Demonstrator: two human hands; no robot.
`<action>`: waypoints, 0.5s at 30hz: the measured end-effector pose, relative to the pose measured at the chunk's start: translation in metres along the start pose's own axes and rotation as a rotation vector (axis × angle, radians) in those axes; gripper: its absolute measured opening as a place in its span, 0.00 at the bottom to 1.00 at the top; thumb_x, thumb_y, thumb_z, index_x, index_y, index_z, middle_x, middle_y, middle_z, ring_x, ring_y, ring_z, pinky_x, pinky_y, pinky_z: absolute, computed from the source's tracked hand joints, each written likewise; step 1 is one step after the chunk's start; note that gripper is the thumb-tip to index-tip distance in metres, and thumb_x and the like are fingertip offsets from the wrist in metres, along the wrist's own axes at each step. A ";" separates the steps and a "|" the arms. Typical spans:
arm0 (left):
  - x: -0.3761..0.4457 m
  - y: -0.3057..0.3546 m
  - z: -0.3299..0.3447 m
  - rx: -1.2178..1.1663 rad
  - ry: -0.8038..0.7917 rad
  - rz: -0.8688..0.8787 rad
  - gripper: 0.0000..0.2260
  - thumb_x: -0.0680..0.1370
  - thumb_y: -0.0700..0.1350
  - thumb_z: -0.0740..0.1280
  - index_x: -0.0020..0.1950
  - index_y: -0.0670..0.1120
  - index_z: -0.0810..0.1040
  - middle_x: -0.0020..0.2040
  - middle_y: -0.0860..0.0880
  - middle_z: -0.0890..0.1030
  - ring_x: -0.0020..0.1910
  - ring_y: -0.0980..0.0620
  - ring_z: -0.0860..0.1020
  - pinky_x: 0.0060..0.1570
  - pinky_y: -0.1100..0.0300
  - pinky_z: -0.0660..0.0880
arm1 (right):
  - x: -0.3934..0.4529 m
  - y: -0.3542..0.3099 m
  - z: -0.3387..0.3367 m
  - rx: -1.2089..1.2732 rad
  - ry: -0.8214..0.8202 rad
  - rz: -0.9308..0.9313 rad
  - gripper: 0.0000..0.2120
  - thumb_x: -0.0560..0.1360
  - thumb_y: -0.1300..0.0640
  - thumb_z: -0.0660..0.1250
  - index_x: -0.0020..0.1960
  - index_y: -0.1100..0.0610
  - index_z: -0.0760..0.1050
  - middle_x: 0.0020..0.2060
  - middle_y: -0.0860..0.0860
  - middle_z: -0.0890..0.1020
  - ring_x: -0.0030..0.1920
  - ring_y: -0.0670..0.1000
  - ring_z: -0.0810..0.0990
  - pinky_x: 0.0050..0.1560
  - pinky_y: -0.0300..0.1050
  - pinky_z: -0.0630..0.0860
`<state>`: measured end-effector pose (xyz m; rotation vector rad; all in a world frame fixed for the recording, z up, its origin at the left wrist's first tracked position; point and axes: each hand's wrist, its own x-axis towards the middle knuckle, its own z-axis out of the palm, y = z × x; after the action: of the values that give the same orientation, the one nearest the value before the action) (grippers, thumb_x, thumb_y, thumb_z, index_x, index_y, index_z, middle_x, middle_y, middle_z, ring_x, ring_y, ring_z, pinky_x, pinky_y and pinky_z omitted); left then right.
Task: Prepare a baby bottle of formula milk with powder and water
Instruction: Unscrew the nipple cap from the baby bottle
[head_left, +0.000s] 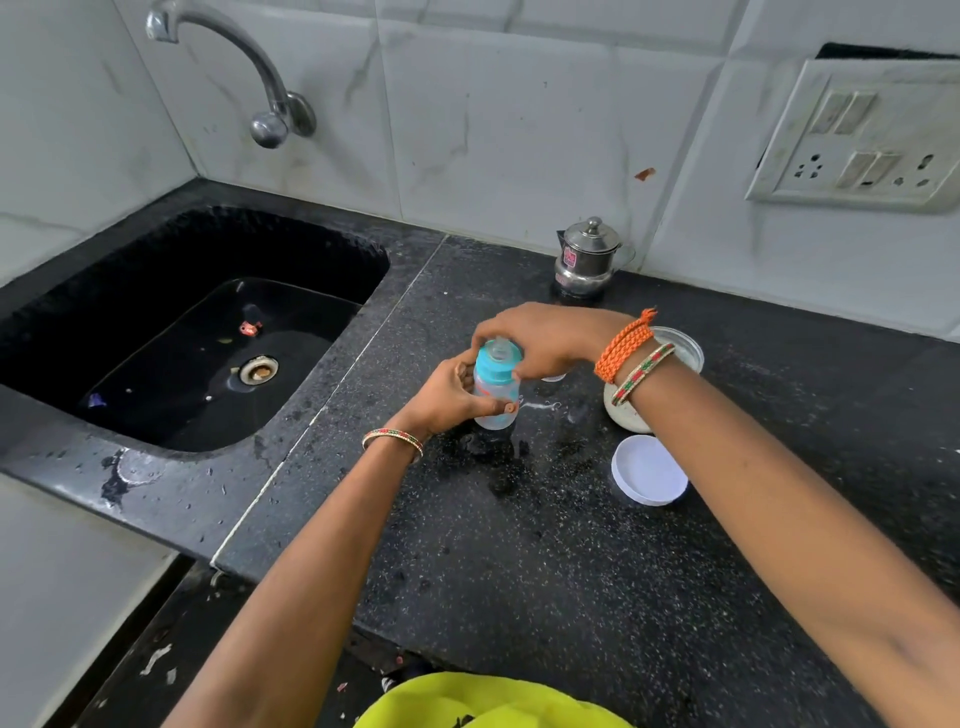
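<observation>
A small clear baby bottle (494, 402) stands upright on the black speckled counter (545, 561). Its teal screw collar (496, 368) with a clear teat sits on top. My left hand (449, 397) is wrapped around the bottle's body from the left. My right hand (545, 340) comes from the right, fingers closed over the collar and teat. A round container of white powder (626, 413) sits behind my right wrist, mostly hidden by it. Its white lid (649, 470) lies flat on the counter, just in front.
A black sink (182, 332) with debris near its drain fills the left, under a steel tap (260, 78). A small steel lidded pot (589, 260) stands against the tiled wall. A switch and socket plate (857, 140) hangs at upper right. Water drops dot the counter around the bottle.
</observation>
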<state>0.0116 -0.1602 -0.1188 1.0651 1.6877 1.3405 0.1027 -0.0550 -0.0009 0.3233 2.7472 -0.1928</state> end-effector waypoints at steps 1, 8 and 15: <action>0.000 -0.001 0.000 0.007 0.002 0.000 0.22 0.67 0.32 0.75 0.57 0.43 0.75 0.49 0.52 0.82 0.45 0.63 0.81 0.49 0.66 0.75 | 0.000 -0.001 -0.002 0.013 -0.011 -0.036 0.25 0.72 0.61 0.68 0.66 0.48 0.69 0.62 0.53 0.73 0.63 0.56 0.72 0.60 0.54 0.72; -0.001 -0.003 0.001 -0.013 0.015 0.015 0.25 0.68 0.31 0.74 0.63 0.41 0.73 0.53 0.47 0.81 0.48 0.59 0.80 0.53 0.64 0.76 | -0.013 -0.013 0.005 0.028 0.241 0.176 0.17 0.76 0.54 0.61 0.64 0.56 0.67 0.57 0.57 0.74 0.53 0.61 0.77 0.43 0.49 0.71; -0.003 -0.001 0.002 0.020 0.021 0.027 0.19 0.69 0.31 0.73 0.55 0.46 0.74 0.47 0.51 0.82 0.44 0.62 0.80 0.46 0.68 0.75 | -0.012 -0.022 0.018 0.096 0.320 0.186 0.21 0.72 0.45 0.69 0.56 0.58 0.70 0.51 0.57 0.77 0.48 0.59 0.79 0.38 0.45 0.67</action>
<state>0.0148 -0.1619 -0.1204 1.0915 1.7109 1.3591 0.1148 -0.0820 -0.0113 0.6876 3.0029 -0.2429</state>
